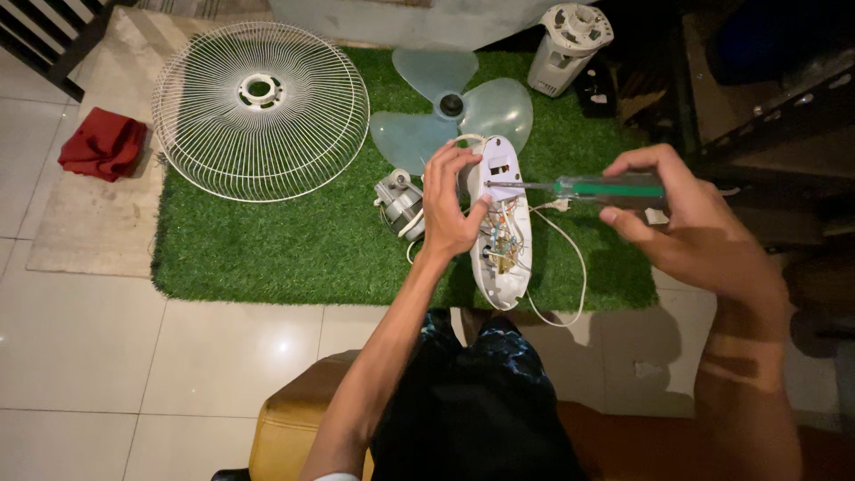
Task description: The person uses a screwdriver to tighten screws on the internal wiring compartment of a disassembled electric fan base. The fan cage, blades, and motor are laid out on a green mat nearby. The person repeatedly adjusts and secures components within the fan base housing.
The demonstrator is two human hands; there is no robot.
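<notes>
My left hand point(450, 203) grips a white plastic fan housing point(500, 233), held upright over the green mat, with coloured wires showing inside it. My right hand point(677, 218) holds a screwdriver with a green handle point(606, 188); its metal shaft points left and its tip rests on the upper part of the housing. A white cord point(570, 258) loops out of the housing to the right. A small metal fan motor point(399, 203) lies on the mat just left of my left hand.
A green artificial-grass mat point(267, 249) lies on the tiled floor. On it rest a white wire fan guard point(260, 109), a pale translucent fan blade point(450, 105) and a white fan base part point(568, 46). A red cloth point(103, 142) sits far left. Dark furniture stands at right.
</notes>
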